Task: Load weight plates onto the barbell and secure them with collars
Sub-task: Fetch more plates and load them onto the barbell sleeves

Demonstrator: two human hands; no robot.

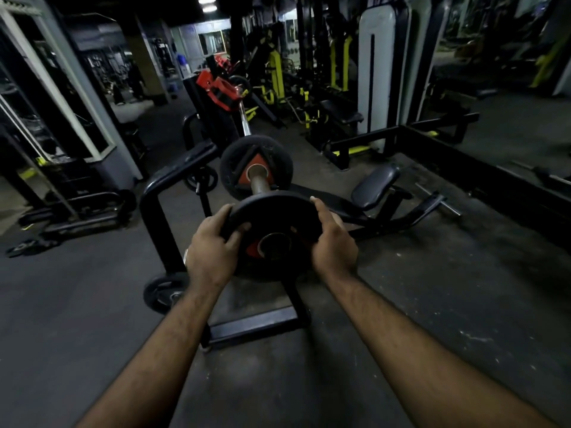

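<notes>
So, dim gym, looking down the length of a barbell from its end. Far left on the floor there's some black equipment I can't really make out, and closer in a small black plate (166, 292) leans against the foot of the black bench frame (156, 208). The left hand (213, 247) is wrapped around the left edge of a black weight plate (273, 233) — fingers curled over the front face, thumb behind as far as I can tell. That plate is held upright at the near end of the barbell sleeve (259, 184), its centre hole lined up with the sleeve end; whether it's actually on the sleeve yet I can't tell. The right hand (332, 239) clamps the plate's right edge the same way, fingertips up at the rim. Further along the sleeve sits another black plate with a red triangular centre (256, 168), already loaded. Past that the bar runs back to the far end, where a red collar (221, 89) shows. Right of the bar there's a padded black seat (375, 186) low on the floor — plus yellow-trimmed machines behind.
</notes>
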